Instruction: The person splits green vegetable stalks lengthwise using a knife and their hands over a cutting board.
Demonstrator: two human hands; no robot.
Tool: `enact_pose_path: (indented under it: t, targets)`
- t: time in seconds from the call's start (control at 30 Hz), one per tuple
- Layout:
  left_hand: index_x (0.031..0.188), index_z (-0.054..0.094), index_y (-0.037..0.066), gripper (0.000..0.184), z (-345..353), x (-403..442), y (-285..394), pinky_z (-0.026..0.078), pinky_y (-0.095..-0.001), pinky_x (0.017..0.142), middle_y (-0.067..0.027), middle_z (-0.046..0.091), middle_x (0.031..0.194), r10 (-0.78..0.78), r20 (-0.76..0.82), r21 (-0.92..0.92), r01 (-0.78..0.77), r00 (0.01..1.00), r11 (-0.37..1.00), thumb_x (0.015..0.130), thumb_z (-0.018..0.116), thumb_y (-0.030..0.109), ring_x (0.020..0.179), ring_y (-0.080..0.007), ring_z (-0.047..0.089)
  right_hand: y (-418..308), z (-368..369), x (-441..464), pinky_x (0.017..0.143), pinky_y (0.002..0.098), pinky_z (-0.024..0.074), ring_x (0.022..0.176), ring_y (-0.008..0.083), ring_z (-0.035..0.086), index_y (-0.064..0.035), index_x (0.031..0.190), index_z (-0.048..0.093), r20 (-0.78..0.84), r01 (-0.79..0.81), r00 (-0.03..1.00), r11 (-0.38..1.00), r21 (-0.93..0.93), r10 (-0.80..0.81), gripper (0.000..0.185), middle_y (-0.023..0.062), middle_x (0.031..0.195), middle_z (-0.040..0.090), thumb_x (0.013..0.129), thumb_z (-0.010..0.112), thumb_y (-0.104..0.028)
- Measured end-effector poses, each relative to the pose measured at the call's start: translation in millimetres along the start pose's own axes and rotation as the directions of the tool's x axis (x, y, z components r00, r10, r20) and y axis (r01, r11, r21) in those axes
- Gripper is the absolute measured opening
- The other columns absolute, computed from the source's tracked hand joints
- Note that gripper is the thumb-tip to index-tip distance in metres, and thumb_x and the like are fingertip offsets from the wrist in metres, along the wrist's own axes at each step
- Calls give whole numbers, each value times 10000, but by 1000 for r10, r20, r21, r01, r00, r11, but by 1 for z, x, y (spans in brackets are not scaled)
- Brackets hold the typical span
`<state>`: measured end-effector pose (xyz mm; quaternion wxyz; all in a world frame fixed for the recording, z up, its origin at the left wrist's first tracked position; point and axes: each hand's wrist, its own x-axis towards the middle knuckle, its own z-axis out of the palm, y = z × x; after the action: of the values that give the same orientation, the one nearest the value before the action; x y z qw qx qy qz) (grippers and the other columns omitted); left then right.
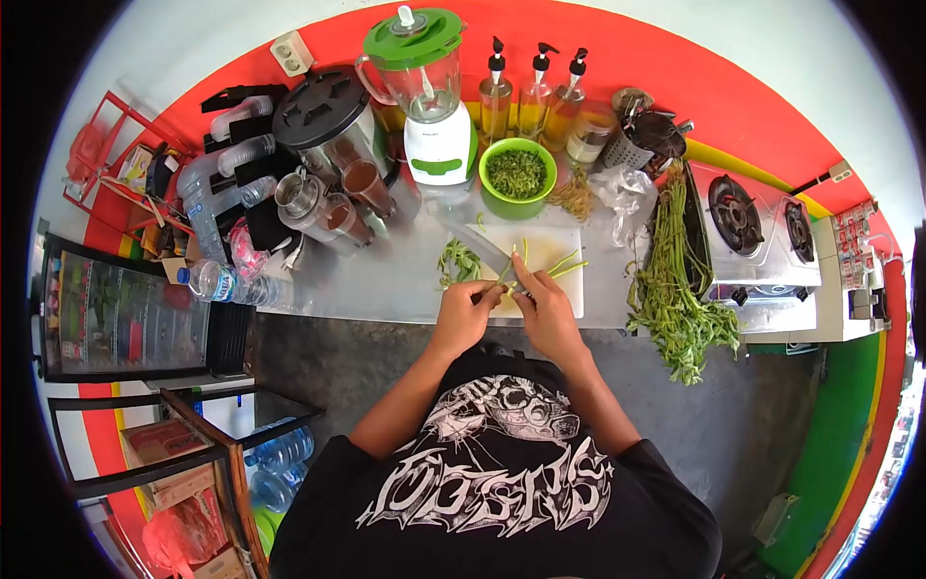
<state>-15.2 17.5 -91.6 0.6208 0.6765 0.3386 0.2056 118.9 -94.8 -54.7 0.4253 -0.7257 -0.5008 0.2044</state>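
Observation:
Over a white cutting board (567,288), my two hands work close together. My right hand (552,317) is closed around a kitchen knife (485,248), whose broad blade points up and to the left. My left hand (465,318) is pinched on thin green stems (511,266) that meet the blade near its handle end; the fingers partly hide them. More pale green stems lie on the board just right of the knife. A heap of green leaves (457,262) sits at the board's left edge.
Behind the board stand a green bowl (519,202) of chopped greens, a blender (436,145) and pump bottles (533,104). Long leafy stalks (675,289) hang over the counter's front edge, beside a gas stove (762,227). Brown-filled cups (367,186) and a water bottle (217,282) are at left.

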Motion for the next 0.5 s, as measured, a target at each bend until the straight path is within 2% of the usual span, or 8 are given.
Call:
enact_pose_path:
  t: [0.07,0.2,0.27,0.3,0.33,0.37,0.43,0.5]
  targets:
    - [978,735,-50,196,-7,1,-2,458,-276,607,-72,676,709,29,9,139,-30,1000,990,932,667,128,634,-90,558,13,12,2,749,461,481,819,391,592,-101,1468,486,-27,-47,999,998,-49,46,573,191,900,571,911,602,-29]
    - [944,736,-45,178,-11,7,-15,470,-302,604,-104,679,696,24,-35,184,-18,999,983,913,676,120,619,-115,576,27,37,31,789,482,488,890,417,615,-75,1444,502,7,-149,989,988,-51,149,546,238,964,616,910,615,-80]
    - [935,732,-45,179,-13,15,-19,474,-307,596,-122,690,695,35,-45,223,-24,998,975,913,672,122,611,-123,597,41,48,42,801,490,494,912,428,622,-64,1432,509,-23,-205,979,965,-164,204,534,249,986,630,910,615,-97]
    - [918,736,-43,212,-14,16,-19,525,-370,646,-188,715,775,4,-23,241,1,1000,971,887,668,155,675,-299,703,47,48,49,817,479,493,914,430,625,-55,1431,509,-94,-252,967,944,-215,237,534,254,977,636,907,610,-87]
    - [918,736,-43,212,-14,19,-19,525,-370,646,-188,715,775,0,-12,231,3,1000,973,887,668,155,675,-299,703,54,48,53,834,467,492,917,432,627,-46,1430,510,-163,-300,951,917,-262,265,535,259,969,643,904,606,-78]
    - [910,741,-34,203,-14,21,-21,527,-393,650,-194,712,776,29,-45,324,-13,999,946,889,655,148,685,-329,697,53,42,56,834,467,492,917,432,627,-46,1430,510,-166,-312,947,911,-270,275,535,259,969,643,904,606,-78]
    - [899,755,-2,190,-14,29,-33,526,-457,698,-210,697,796,112,-94,454,-58,989,889,884,646,152,743,-402,666,53,26,55,825,457,504,910,432,637,-42,1420,522,-190,-296,947,933,-202,260,515,265,983,657,912,597,-81]
    - [919,753,4,193,-15,44,-53,523,-469,718,-216,685,808,124,-114,486,-53,986,873,880,655,165,764,-408,658,55,15,45,809,456,510,898,431,645,-39,1411,531,-225,-305,937,940,-150,268,503,271,997,664,914,595,-81]
